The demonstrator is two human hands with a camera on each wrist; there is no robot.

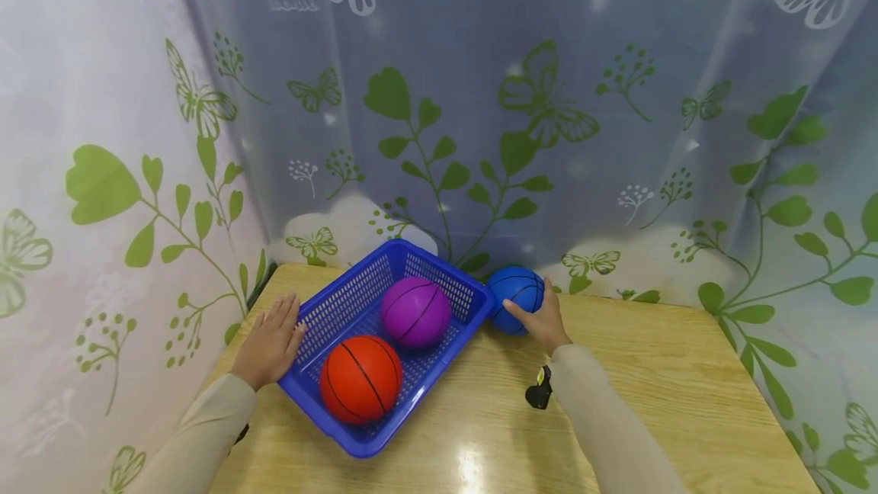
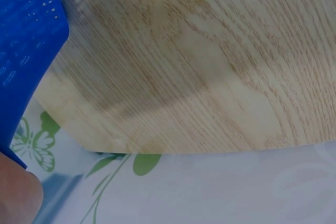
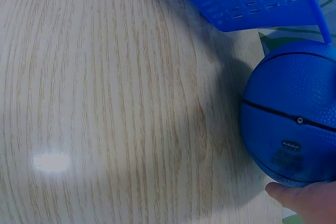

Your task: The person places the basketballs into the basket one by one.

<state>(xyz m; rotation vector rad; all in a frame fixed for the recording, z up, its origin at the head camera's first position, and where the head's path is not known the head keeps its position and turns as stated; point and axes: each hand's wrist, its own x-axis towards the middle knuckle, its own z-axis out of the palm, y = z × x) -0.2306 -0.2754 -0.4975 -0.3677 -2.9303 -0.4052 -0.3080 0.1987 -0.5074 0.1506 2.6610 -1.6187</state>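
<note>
A blue mini basketball [image 1: 516,287] is at the back of the table beside the basket's right corner. My right hand [image 1: 542,320] grips its right side, thumb across the front and fingers on the far side; in the right wrist view a fingertip [image 3: 283,195] touches the ball's lower edge. The blue plastic basket [image 1: 439,373] holds a purple ball [image 1: 415,312] towards the back and an orange-red ball [image 1: 360,380] nearer me. Against the basket's left rim rests my left hand [image 1: 270,341], its fingers fairly straight. Most of that hand lies outside the left wrist view.
The wooden table [image 1: 638,372] ends at the back against a curtain [image 1: 439,59] printed with leaves and butterflies. Another curtain [image 1: 116,250] hangs along the left edge. A small black device [image 1: 539,389] shows at the right wrist.
</note>
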